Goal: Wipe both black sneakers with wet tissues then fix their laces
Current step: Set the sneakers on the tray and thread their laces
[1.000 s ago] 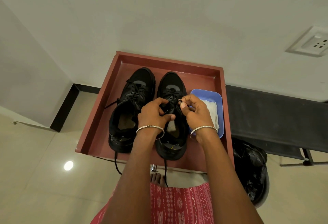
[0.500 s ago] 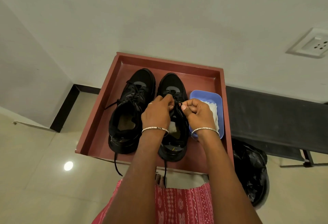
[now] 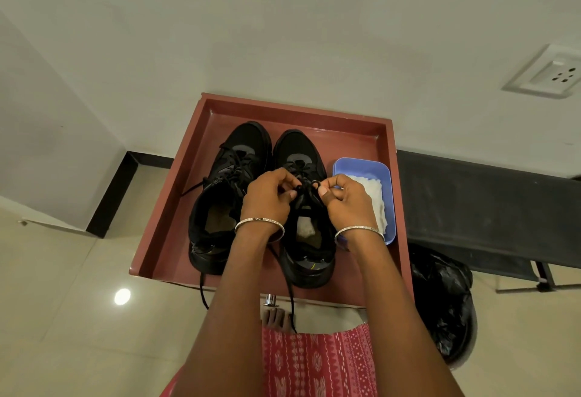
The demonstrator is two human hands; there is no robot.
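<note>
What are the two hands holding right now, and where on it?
Both hold the lace of the right sneaker, up near its top eyelets. The left hand and the right hand each pinch it between thumb and fingers.

Your two grips meet over the right sneaker (image 3: pixel 303 208); the other sneaker (image 3: pixel 226 201) lies left, the tissue tub (image 3: pixel 377 173) right, all in the tray (image 3: pixel 176 208).
</note>
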